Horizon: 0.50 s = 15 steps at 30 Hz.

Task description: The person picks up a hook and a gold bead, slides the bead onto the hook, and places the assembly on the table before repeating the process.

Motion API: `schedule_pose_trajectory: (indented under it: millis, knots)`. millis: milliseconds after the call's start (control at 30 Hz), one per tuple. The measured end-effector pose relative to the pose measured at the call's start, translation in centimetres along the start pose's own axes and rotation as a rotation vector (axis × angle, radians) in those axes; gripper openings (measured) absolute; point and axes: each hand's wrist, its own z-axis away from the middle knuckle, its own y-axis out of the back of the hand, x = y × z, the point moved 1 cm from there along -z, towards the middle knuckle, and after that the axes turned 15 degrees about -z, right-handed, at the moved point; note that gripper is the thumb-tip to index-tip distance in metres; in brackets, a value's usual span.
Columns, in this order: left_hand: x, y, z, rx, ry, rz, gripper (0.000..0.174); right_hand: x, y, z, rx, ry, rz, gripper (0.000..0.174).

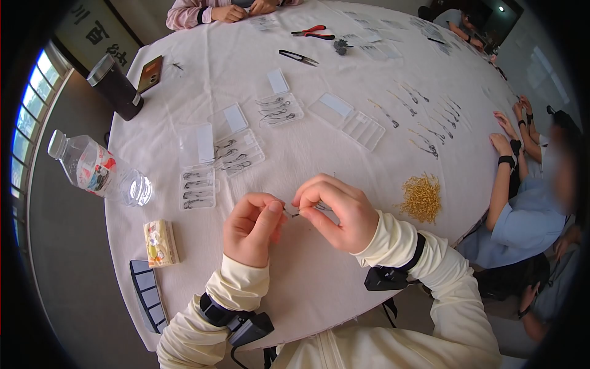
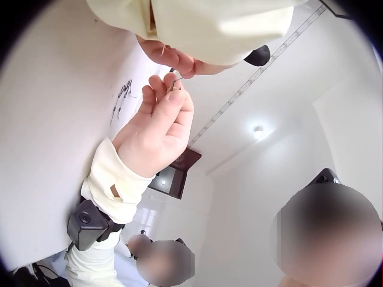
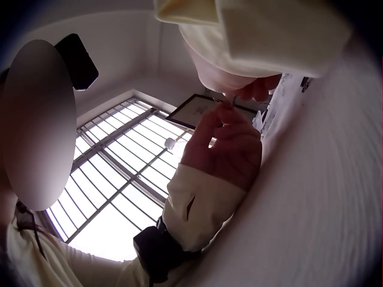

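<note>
In the head view my left hand (image 1: 251, 226) and right hand (image 1: 342, 214) meet low over the near part of the table. Between their fingertips runs a small, thin dark fishing-hook rig (image 1: 294, 214). Thumb and forefinger of each hand pinch one end of it. The left wrist view shows the right hand (image 2: 157, 128) from below, with the rig's dark end at its fingertips; from the right wrist, the left hand (image 3: 224, 146) shows the same pinch. Several similar dark rigs (image 2: 122, 95) lie on the white cloth beside the right hand. Fingers hide most of the held rig.
Clear compartment boxes (image 1: 198, 187) with dark hooks stand left of centre; another box (image 1: 362, 130) lies open. Loose rigs (image 1: 424, 147) and a gold-coloured pile (image 1: 421, 198) are to the right. A water bottle (image 1: 98, 169), tissue pack (image 1: 161, 243), scissors (image 1: 298, 58) and pliers (image 1: 313, 32) surround them.
</note>
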Motion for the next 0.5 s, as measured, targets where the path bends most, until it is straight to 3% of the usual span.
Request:
schedule_pose_trajectory:
  millis: [500]
  knots:
    - [-0.30,-0.05,0.18,-0.009,-0.018,-0.036,0.006,-0.40,0.79,-0.22,-0.104,0.009,-0.076,0.011]
